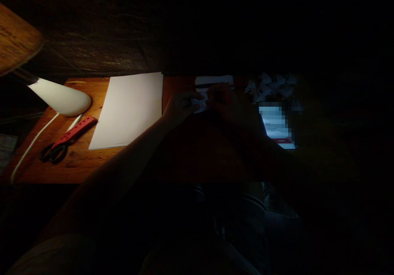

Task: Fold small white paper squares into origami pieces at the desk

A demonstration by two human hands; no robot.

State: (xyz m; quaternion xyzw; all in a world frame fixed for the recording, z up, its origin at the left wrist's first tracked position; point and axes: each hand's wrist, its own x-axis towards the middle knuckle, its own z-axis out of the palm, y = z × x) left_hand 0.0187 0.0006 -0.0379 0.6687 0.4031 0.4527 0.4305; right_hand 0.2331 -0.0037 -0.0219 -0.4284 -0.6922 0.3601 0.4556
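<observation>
In the dim middle of the table, a small piece of pale paper lies between my two hands. My left hand grips its left side, thumb and fingers closing on the edge. From the right, my right hand holds the same piece with bent fingers, mostly in deep shadow. Any folds in the paper are too dark to make out. Just behind my hands lie some white paper pieces.
A stack of white sheets lies to the left. Beyond it are a lit lamp with a cord, black-handled scissors and a red strip. Crumpled-looking paper pieces and a glowing phone are at right.
</observation>
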